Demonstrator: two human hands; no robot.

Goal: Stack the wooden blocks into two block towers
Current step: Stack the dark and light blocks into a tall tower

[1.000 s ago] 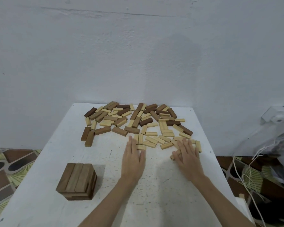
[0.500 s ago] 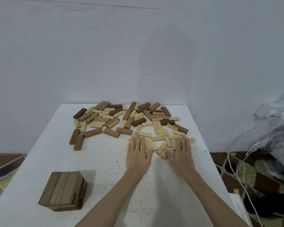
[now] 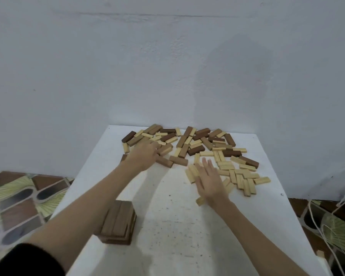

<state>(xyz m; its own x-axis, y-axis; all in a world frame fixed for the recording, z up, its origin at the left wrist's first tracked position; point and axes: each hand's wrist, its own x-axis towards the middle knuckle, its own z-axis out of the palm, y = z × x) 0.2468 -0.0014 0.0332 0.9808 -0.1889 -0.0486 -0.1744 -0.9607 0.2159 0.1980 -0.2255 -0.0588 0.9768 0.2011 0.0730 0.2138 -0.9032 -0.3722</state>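
Wooden blocks (image 3: 189,148), small rectangular pieces in dark brown and pale yellow, lie scattered flat over the far half of the white square table (image 3: 173,226). The left hand (image 3: 145,156) reaches into the brown part of the scatter at far left; its fingers lie over several blocks there, but motion blur hides whether they curl round any, so its grip cannot be told. The right hand (image 3: 209,180) lies flat with straight, spread fingers, palm down on the pale blocks at the near edge of the scatter, holding none. One pale block (image 3: 200,201) pokes out beside its wrist, and a cluster of pale blocks (image 3: 243,180) lies just to its right. Nearer the person, at the table's left edge, stands a short square stack of dark brown blocks (image 3: 118,224), partly behind the left forearm. A plain white wall (image 3: 167,56) rises behind the table; patterned floor tiles (image 3: 18,196) show at left, and white cords (image 3: 323,226) at right.
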